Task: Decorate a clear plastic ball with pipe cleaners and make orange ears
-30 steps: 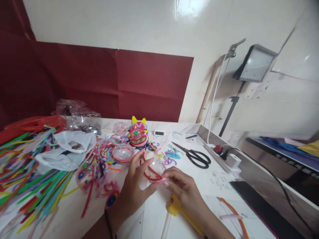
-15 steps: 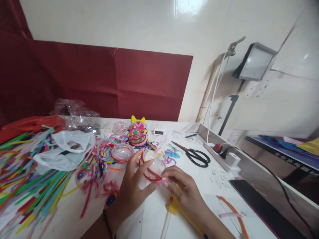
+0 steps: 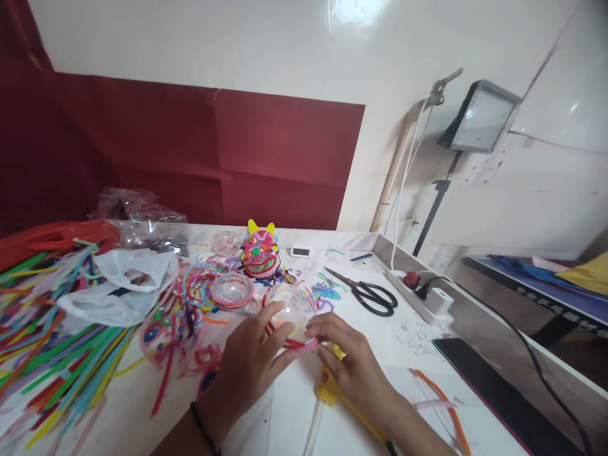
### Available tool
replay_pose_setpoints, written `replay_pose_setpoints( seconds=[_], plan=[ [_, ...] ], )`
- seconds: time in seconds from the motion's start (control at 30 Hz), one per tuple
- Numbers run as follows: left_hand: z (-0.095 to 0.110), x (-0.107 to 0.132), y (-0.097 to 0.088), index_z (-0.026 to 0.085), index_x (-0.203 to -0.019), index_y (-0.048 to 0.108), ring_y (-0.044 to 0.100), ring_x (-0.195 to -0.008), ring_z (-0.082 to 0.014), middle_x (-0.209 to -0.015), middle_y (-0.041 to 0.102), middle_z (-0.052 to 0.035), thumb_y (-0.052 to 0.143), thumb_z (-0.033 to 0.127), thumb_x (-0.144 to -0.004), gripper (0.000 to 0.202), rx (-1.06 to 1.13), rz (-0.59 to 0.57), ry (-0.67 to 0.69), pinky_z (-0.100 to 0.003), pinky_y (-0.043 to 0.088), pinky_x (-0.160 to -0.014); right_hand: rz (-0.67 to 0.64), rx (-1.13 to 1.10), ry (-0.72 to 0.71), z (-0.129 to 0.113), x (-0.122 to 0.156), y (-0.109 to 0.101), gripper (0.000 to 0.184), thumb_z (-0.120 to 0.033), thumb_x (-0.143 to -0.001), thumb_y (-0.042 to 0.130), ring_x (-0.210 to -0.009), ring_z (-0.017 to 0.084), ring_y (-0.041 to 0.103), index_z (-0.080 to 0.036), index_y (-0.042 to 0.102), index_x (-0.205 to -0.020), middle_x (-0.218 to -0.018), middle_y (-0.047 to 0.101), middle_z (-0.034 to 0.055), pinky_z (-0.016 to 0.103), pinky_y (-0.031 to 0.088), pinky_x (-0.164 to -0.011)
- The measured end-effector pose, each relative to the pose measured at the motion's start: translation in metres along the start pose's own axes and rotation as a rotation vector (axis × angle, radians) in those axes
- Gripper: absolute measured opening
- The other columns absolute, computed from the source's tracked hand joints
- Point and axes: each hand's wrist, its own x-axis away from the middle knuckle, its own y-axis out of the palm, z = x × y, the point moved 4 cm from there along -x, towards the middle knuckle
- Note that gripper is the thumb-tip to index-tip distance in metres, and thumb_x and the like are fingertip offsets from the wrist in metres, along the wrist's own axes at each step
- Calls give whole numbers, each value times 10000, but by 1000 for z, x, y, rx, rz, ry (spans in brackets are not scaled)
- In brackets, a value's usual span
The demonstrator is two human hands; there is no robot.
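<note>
My left hand cups a clear plastic dome trimmed with red and pink pipe cleaner, fingers curled round its left side. My right hand pinches the pink pipe cleaner along the dome's lower right rim. Both hands hold the dome just above the white table. A yellow glue gun lies on the table under my right wrist.
Heaps of coloured pipe cleaners cover the left. A second clear dome and a pink cat-face craft sit behind. Black scissors, a power strip, a small clock and a black phone lie to the right.
The dome and both hands have sunk slightly toward the table; my left fingers have closed further over the dome.
</note>
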Motion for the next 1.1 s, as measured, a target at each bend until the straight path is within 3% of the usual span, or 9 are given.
replay_pose_setpoints(
  seconds=[0.23,0.33,0.47,0.6,0.67,0.77,0.93,1.03,1.1],
  plan=[
    [3,-3,-1,184,-996,542,687,-755,-158,-1036,643,-108,466,324,-911,180,44,-53,-27,-217,544,-592,-20,60,-37,-4,-1,0,251,-83,-866,430,-856,180,585,-223,580,-1010,-981,596,83,309,510,-732],
    [5,-5,-2,186,-929,546,681,-729,-152,-920,640,-70,457,326,-914,167,74,-42,-38,-198,531,-570,-17,90,-48,-3,-1,0,259,-75,-863,433,-895,186,587,-223,578,-1018,-999,591,86,317,510,-762],
    [3,-6,0,183,-946,541,656,-678,-125,-911,601,-60,429,305,-927,166,106,-41,-50,-200,531,-587,-23,124,-64,-1,-2,1,278,-61,-852,439,-929,189,590,-220,565,-1041,-1022,588,93,329,513,-791],
    [-3,-3,4,202,-951,539,619,-642,-114,-888,561,-37,474,312,-908,134,70,-6,-63,-205,516,-558,-44,174,-60,-6,-2,-2,373,-60,-851,446,-1061,198,553,-228,509,-1178,-1195,526,118,346,508,-852],
    [-7,-2,5,213,-951,542,623,-709,-136,-906,552,-39,514,314,-888,123,37,3,-75,-219,518,-583,-46,223,-55,-12,1,-9,412,-71,-860,437,-1127,211,518,-234,471,-1237,-1268,480,126,368,499,-882],
    [-10,-2,6,214,-964,551,614,-816,-164,-915,542,-39,554,290,-865,125,49,-6,-94,-243,520,-665,-25,278,-11,-23,16,-28,366,-111,-875,451,-1134,228,514,-230,488,-1219,-1234,510,122,397,472,-923],
    [-11,-5,5,212,-961,555,592,-828,-175,-921,522,-45,583,301,-849,146,49,11,-84,-252,510,-654,-220,325,212,-27,63,-54,260,-169,-864,520,-1000,232,578,-247,564,-1108,-1070,612,88,376,508,-842],
    [-8,-5,6,210,-960,548,590,-832,-171,-918,521,-43,571,298,-858,137,48,7,-60,-255,515,-669,-307,449,310,-19,87,-54,368,-94,-827,503,-1050,228,560,-234,533,-1166,-1159,588,94,374,503,-878],
    [-6,-5,7,212,-952,551,597,-820,-166,-906,527,-38,552,307,-869,126,53,3,-54,-247,517,-658,-329,559,301,-12,95,-45,459,-63,-794,481,-1093,249,539,-197,497,-1232,-1229,559,120,409,493,-905]
  ],
)
